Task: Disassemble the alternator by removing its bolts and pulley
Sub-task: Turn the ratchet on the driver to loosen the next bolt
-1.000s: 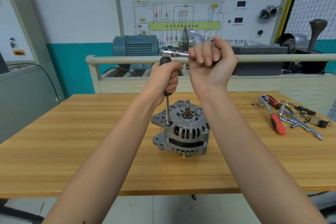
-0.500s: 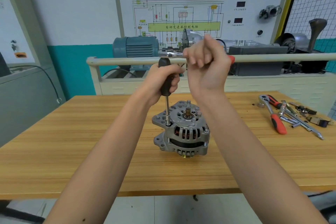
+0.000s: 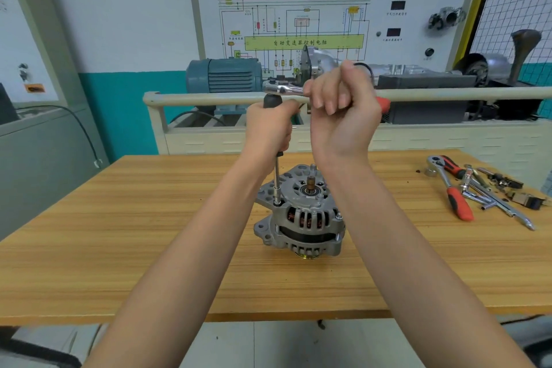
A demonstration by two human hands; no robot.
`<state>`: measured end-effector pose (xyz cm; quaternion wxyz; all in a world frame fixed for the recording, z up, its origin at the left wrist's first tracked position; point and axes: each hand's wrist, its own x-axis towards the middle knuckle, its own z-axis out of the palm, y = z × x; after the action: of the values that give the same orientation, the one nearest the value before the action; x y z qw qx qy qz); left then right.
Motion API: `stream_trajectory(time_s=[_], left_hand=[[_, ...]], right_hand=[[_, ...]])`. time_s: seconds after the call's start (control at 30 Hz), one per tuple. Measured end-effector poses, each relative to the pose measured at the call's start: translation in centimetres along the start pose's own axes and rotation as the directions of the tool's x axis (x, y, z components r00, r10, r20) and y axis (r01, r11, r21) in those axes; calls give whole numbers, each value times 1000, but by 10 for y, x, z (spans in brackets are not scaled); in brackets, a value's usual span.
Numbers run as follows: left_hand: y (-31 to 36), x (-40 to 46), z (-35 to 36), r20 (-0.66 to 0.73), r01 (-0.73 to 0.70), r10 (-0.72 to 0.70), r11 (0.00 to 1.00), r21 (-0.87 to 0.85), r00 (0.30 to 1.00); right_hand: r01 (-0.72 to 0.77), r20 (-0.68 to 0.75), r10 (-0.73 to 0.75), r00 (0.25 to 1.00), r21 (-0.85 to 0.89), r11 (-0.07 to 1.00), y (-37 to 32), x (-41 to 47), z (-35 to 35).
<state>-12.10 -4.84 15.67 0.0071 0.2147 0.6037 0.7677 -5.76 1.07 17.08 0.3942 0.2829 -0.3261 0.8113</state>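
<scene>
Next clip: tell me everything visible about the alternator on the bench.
The alternator is a silver cast-metal housing with slotted vents showing copper windings. It stands on the wooden table, shaft end up, brass-coloured pulley underneath. A socket driver, gripped by the left hand, sits upright on a bolt at its left edge.

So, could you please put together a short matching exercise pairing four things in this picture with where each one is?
Things:
1. Grey metal alternator
2. Chrome ratchet head
3. Spare red-handled ratchet wrench
4. Black-handled extension driver

Places:
A. Lying on the wooden table, far right
B. Standing mid-table
C. Gripped by the left hand, tip on an alternator bolt
D. Atop the driver, its handle in the right hand

Pairs: 1-B, 2-D, 3-A, 4-C
</scene>
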Motion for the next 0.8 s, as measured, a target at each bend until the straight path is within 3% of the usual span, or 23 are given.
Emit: stream_trajectory(time_s=[0.1,0.2,0.27,0.37,0.47,0.57,0.67,0.8], left_hand=[[-1,-1,6,-77,-56,61,997,60,995],[-3,-2,7,-57,-102,107,992,75,993],[-4,-2,4,-30,-71,73,996,57,997],[-3,0,-6,139,-35,35,999,1,990],[2,1,-14,325,16,-18,1000,9,946],[3,4,-13,361,63,-73,997,41,930],[2,5,-11,328,68,-74,997,32,942],[-1,4,-5,170,28,-33,999,32,985]], right_hand=[[246,95,-227,969,-316,916,8,-20,7],[308,137,-276,951,-390,868,10,-26,11],[232,72,-221,973,-303,924,6,-20,9],[27,10,-27,1000,-44,999,-6,-1,-2],[-221,-68,244,967,241,945,-16,22,-14],[-312,-153,401,903,410,857,-15,39,-23],[-290,-189,393,900,414,863,-10,41,-23],[-200,-143,246,959,277,940,-7,24,-18]])
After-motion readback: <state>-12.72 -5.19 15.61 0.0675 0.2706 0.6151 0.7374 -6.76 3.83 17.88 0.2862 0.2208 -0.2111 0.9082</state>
